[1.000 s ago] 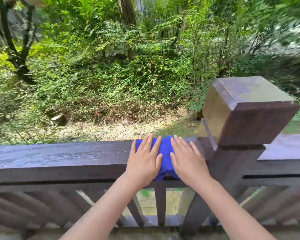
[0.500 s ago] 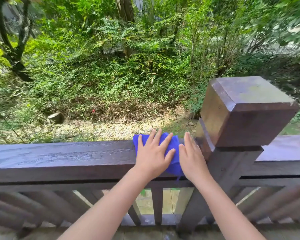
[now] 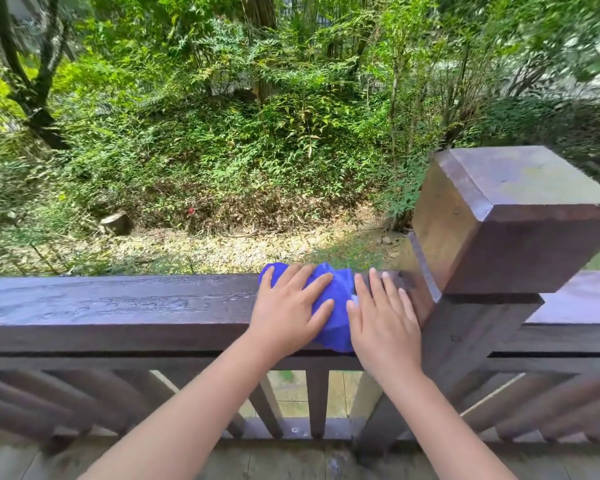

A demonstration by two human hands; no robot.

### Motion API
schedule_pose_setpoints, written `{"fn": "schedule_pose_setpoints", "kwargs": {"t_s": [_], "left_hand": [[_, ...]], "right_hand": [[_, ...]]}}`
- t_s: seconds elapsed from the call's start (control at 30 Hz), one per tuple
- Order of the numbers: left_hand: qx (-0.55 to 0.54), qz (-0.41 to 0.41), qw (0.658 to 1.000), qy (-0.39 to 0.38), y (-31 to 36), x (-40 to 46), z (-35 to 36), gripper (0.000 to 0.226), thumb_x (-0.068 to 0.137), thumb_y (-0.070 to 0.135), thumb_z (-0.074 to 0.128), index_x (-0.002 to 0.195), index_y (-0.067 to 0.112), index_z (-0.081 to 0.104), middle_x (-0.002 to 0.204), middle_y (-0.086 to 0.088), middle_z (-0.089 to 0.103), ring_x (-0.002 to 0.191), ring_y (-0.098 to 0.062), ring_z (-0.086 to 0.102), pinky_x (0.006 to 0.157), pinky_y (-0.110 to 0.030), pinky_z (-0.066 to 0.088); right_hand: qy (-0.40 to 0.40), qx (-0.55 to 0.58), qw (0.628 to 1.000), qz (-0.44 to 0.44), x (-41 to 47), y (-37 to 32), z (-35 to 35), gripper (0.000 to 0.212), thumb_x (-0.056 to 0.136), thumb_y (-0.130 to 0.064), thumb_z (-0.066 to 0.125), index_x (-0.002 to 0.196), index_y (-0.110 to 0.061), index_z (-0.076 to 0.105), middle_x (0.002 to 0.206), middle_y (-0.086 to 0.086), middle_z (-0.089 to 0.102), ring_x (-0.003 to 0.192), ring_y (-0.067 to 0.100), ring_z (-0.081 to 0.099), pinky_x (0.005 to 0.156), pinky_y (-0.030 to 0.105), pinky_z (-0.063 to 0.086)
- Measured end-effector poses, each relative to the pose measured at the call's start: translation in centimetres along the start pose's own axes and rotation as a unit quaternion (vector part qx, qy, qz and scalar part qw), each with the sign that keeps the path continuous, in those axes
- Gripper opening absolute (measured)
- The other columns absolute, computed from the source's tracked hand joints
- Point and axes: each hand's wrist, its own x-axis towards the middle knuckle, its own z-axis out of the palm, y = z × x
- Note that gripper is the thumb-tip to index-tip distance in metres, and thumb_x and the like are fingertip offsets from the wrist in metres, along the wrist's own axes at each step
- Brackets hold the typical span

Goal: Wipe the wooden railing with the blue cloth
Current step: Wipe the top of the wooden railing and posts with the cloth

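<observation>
Under both hands (image 3: 333, 317), blue cloth (image 3: 336, 303)

Beyond the fence, dense green shrubs (image 3: 257, 133) cover a slope. A dark forked tree trunk (image 3: 32, 84) stands at far left. A cut stump (image 3: 116, 223) sits beside a strip of fallen dry leaves (image 3: 222, 247).
</observation>
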Motion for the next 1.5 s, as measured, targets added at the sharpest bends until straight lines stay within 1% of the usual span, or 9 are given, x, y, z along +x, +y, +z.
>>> {"fn": "schedule_pose_setpoints", "kwargs": {"t_s": [0.13,0.3,0.43,0.63,0.87,1.0,1.13,1.33,1.5], "left_hand": [[0.003,-0.036,0.999,0.016,-5.1,-2.3,-1.3,0.056,0.084,0.05,0.024,0.126,0.027,0.052,0.134,-0.003,0.055,0.126,-0.022,0.047,0.107,-0.051,0.028],[0.021,-0.126,0.992,0.004,-12.6,-5.8,-3.4,0.065,0.081,0.055,0.015,0.132,0.029,0.045,0.139,-0.002,0.049,0.131,-0.022,0.04,0.111,-0.051,0.021],[0.008,-0.185,0.983,-0.005,-10.6,-4.7,-3.1,0.064,0.08,0.059,0.016,0.135,0.035,0.039,0.146,0.0,0.041,0.137,-0.019,0.029,0.113,-0.056,0.011],[-0.007,-0.084,0.996,-0.038,-1.7,0.1,-0.8,0.057,0.08,0.058,0.028,0.134,0.04,0.036,0.145,-0.002,0.04,0.135,-0.021,0.028,0.109,-0.061,0.01],[0.004,-0.062,0.998,0.016,-5.6,-2.6,-1.5,0.057,0.08,0.056,0.03,0.128,0.031,0.049,0.137,0.001,0.051,0.132,-0.019,0.039,0.109,-0.054,0.021],[0.019,-0.062,0.997,0.04,-9.9,-5.3,-2.3,0.051,0.082,0.048,0.037,0.122,0.024,0.057,0.132,-0.003,0.058,0.126,-0.022,0.049,0.107,-0.054,0.03],[0.024,-0.065,0.997,0.039,-16.1,-7.5,-3.4,0.051,0.084,0.045,0.037,0.123,0.02,0.058,0.131,-0.006,0.059,0.125,-0.024,0.05,0.107,-0.054,0.032],[0.021,-0.105,0.994,0.034,-26.6,-11.7,-5.7,0.053,0.085,0.045,0.032,0.127,0.021,0.054,0.136,-0.004,0.053,0.131,-0.022,0.043,0.111,-0.047,0.026],[0.023,-0.162,0.986,0.033,-36.0,-14.8,-7.9,0.063,0.081,0.052,0.023,0.131,0.024,0.048,0.142,-0.002,0.047,0.136,-0.018,0.035,0.114,-0.045,0.02]], "right_hand": [[0.013,-0.022,1.0,-0.011,-0.1,-0.1,-0.1,0.055,0.092,-0.041,0.024,0.141,-0.016,0.032,0.151,0.008,0.031,0.141,0.025,0.024,0.116,0.043,0.018],[-0.02,-0.034,0.999,-0.015,-0.1,0.1,-0.2,0.055,0.095,-0.042,0.022,0.145,-0.018,0.017,0.156,0.007,0.018,0.144,0.024,0.012,0.117,0.041,0.009],[-0.038,-0.045,0.998,-0.011,0.2,-0.5,-0.5,0.056,0.095,-0.04,0.022,0.145,-0.016,0.016,0.156,0.01,0.016,0.144,0.027,0.011,0.117,0.044,0.011],[-0.036,-0.022,0.999,-0.024,1.8,-1.1,-0.5,0.05,0.093,-0.03,0.031,0.141,-0.015,0.026,0.151,0.011,0.027,0.142,0.026,0.016,0.116,0.046,0.013],[-0.084,-0.024,0.995,-0.058,4.5,-4.3,1.1,0.054,0.092,-0.04,0.027,0.142,-0.02,0.02,0.153,0.009,0.025,0.143,0.025,0.01,0.115,0.052,0.003],[-0.088,-0.026,0.993,-0.075,4.8,-8.1,2.6,0.051,0.091,-0.042,0.027,0.137,-0.019,0.029,0.144,0.012,0.039,0.139,0.028,0.021,0.114,0.056,0.005],[-0.092,-0.024,0.991,-0.093,4.8,-12.2,4.1,0.055,0.09,-0.047,0.02,0.139,-0.021,0.026,0.144,0.011,0.039,0.14,0.026,0.019,0.113,0.058,0.003],[-0.105,-0.024,0.99,-0.092,4.5,-20.2,5.8,0.053,0.091,-0.044,0.022,0.138,-0.019,0.027,0.141,0.011,0.039,0.136,0.026,0.024,0.112,0.061,0.002],[-0.094,-0.044,0.991,-0.079,4.4,-25.4,7.0,0.051,0.09,-0.042,0.024,0.131,-0.014,0.036,0.128,0.013,0.048,0.125,0.029,0.037,0.11,0.063,0.01]]}}
